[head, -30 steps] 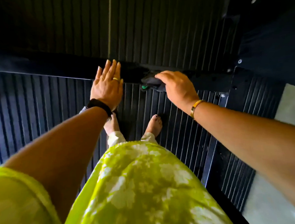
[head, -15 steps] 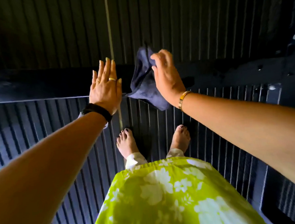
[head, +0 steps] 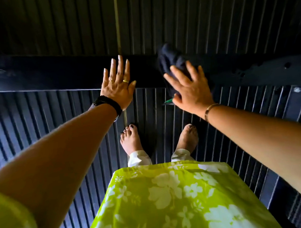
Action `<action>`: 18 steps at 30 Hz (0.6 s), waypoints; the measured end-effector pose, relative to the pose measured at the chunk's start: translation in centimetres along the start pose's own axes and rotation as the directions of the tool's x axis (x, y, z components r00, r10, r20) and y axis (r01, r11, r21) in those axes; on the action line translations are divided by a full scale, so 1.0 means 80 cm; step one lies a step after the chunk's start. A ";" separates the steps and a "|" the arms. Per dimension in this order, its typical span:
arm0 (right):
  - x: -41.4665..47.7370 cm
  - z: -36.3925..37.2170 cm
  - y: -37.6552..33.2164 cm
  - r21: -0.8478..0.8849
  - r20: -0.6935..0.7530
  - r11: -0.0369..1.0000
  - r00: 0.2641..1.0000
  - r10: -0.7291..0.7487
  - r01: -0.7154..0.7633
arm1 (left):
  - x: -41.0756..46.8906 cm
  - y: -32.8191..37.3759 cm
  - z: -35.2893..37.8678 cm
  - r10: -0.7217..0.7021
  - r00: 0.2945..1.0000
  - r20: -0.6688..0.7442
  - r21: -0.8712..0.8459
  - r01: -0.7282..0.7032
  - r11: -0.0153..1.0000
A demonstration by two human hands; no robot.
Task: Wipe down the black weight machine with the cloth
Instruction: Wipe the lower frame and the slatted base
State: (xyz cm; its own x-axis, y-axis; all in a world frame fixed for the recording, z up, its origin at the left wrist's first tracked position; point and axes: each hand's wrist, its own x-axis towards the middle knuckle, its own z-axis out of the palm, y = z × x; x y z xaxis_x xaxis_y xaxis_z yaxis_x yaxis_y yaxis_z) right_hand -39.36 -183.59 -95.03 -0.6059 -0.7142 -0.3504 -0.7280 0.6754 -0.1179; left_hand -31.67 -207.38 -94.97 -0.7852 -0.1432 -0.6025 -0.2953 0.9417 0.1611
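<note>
A black horizontal beam of the weight machine [head: 58,73] runs across the view at hand height. My left hand [head: 118,83] lies flat on it with straight fingers. To its right, a dark cloth [head: 170,61] is bunched on the beam. My right hand [head: 188,89] presses the cloth down with fingers spread, slightly blurred. A small green tag [head: 169,100] peeks out below that hand. Part of the cloth is hidden under the palm.
Dark ribbed flooring [head: 43,127] lies beneath and beyond the beam. My bare feet [head: 130,140] stand on it just under the beam. The beam's right end [head: 273,68] has bolt holes and a bracket. My green floral garment [head: 167,199] fills the lower view.
My right hand brought the cloth from hanging loosely in its fingers down onto the beam and further right, fingers now spread over it. My left hand stayed flat on the beam.
</note>
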 end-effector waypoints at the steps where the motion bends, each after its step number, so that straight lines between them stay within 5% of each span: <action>1: 0.002 -0.004 0.008 0.035 0.021 0.996 0.997 0.076 -0.077 | 0.000 0.000 -0.002 -0.002 1.000 0.011 0.003 0.002 1.000; 5: 0.047 -0.025 -0.026 0.195 0.013 0.905 0.923 0.384 -0.379 | -0.001 0.004 -0.003 -0.032 0.999 0.026 -0.005 0.033 0.999; 12: 0.056 -0.015 -0.070 0.063 0.035 0.992 0.993 -0.114 0.112 | 0.000 0.016 0.004 -0.081 0.995 -0.049 -0.078 0.077 0.994; 18: -0.006 0.001 0.017 0.104 0.045 0.993 0.997 -0.068 0.063 | 0.006 0.038 0.009 -0.101 0.986 -0.135 -0.114 0.086 0.990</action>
State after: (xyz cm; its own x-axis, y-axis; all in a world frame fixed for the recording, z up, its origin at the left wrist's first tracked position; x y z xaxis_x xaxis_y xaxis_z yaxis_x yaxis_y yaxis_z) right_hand -40.01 -182.29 -95.11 -0.5403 -0.7494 -0.3827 -0.7272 0.6447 -0.2356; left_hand -32.57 -204.35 -95.31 -0.8176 -0.2773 -0.5046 -0.4217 0.8851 0.1968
